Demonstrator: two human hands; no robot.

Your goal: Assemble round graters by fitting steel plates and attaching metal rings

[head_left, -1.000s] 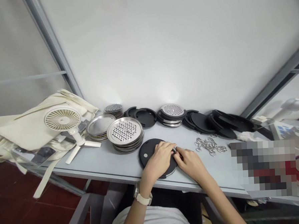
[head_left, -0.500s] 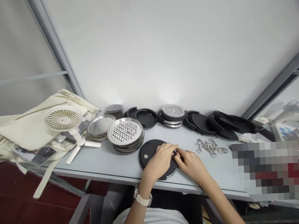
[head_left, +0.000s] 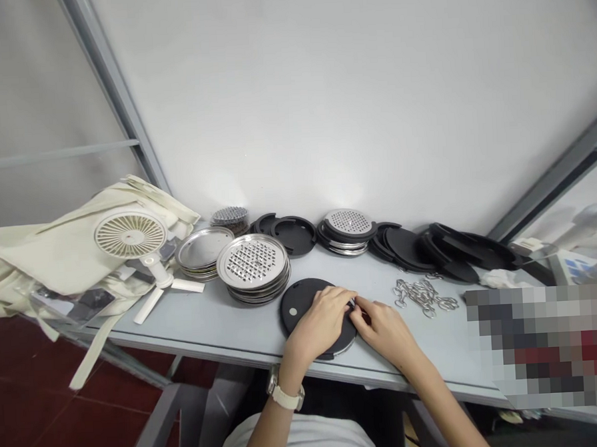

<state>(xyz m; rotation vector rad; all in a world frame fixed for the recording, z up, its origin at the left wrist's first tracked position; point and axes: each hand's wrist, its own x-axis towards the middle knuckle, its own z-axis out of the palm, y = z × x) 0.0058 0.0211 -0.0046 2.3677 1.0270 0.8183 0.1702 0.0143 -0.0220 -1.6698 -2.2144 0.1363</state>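
A round black plastic disc (head_left: 296, 297) lies near the front edge of the table, with a thin metal rim showing at its lower right. Across its top lies my left hand (head_left: 323, 321), closed, fingers bent together toward the disc's right edge. There my right hand (head_left: 384, 326) meets it, its thumb and fingers pinched. A small shiny bit shows between the fingertips, too hidden to name. To the right lies a loose pile of wire metal hooks or rings (head_left: 425, 297). Left of the disc stands a stack of round metal grater plates (head_left: 253, 262).
Plain metal discs (head_left: 204, 247) and a white handheld fan (head_left: 131, 233) stand on the left beside a cream bag (head_left: 70, 262). Along the wall are black ring-shaped holders (head_left: 294, 236), a grater stack (head_left: 348, 224) and more black holders (head_left: 404, 248). A blurred patch (head_left: 540, 344) covers the right.
The view has shifted very slightly. Both hands stay at the disc's right edge in nearly the same pose.
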